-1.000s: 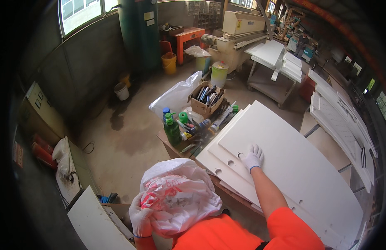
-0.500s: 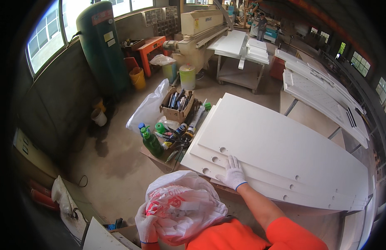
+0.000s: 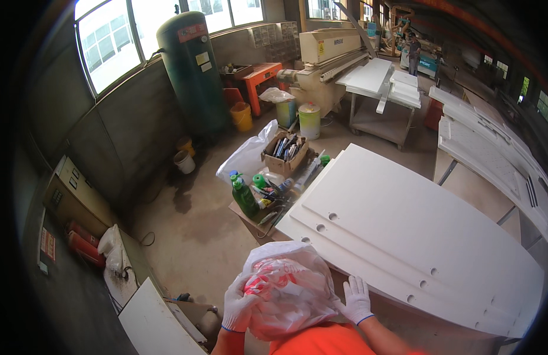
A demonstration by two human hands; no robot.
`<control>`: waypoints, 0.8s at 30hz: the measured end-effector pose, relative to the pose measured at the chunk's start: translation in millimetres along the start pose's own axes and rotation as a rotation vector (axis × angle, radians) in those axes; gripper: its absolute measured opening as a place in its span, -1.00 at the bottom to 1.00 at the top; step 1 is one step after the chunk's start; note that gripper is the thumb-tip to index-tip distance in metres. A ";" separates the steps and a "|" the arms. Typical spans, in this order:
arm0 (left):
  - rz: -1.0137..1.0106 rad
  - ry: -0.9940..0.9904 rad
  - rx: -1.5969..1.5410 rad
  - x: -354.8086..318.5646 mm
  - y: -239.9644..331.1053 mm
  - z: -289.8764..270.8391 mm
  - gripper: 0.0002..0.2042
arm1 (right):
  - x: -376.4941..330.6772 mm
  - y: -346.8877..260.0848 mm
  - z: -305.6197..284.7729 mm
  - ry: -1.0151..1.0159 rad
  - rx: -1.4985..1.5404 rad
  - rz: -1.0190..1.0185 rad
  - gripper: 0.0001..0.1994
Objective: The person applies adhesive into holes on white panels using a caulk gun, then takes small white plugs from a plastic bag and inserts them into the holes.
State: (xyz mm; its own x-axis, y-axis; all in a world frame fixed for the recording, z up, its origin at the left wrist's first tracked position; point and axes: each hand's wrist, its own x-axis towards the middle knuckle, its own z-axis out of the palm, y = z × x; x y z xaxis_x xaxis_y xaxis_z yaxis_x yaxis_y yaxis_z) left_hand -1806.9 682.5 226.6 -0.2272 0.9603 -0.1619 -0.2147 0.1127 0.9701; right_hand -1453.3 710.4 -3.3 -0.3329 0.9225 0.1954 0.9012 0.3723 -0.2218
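A crumpled white plastic bag (image 3: 294,296) with red print is held against my orange-red top. My left hand (image 3: 238,305), in a white knitted glove with a blue cuff, closes on the bag's left side. On the other side, my gloved right hand (image 3: 357,302) is open with its fingers stretched out; its thumb side lies close to the bag, and I cannot tell if it touches. Just beyond that hand lies a stack of white panels (image 3: 398,207) with round holes along the near edge.
Left of the panels, a bench holds a green pump bottle (image 3: 244,196), a cardboard box (image 3: 287,155) of tools and a clear bag (image 3: 248,152). Further back stand a dark green tank (image 3: 194,77), buckets and a beige machine (image 3: 330,50). A white board (image 3: 156,322) leans at lower left.
My right hand has come off the panel stack and moved back beside the bag. The left hand still grips the bag. The view has turned left.
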 end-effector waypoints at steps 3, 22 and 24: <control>0.021 0.000 0.044 -18.1 -13.4 11.5 -0.52 | -25.1 9.0 -2.8 -0.050 -0.013 0.051 -0.16; 0.176 -0.023 0.446 -52.3 -28.6 12.3 -0.48 | -71.1 35.8 92.8 -0.618 1.266 0.879 -0.52; 0.166 0.016 0.403 -51.3 -15.5 -0.2 -0.49 | -44.2 6.7 66.4 -0.665 1.365 0.965 -0.57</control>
State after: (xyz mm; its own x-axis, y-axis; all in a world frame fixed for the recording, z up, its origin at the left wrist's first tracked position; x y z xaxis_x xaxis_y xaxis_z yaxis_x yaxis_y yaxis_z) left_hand -1792.0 631.5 219.8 -0.2425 0.9701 0.0025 0.2136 0.0509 0.9756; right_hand -1450.9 678.9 -76.9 -0.2370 0.5964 -0.7669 0.0984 -0.7706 -0.6297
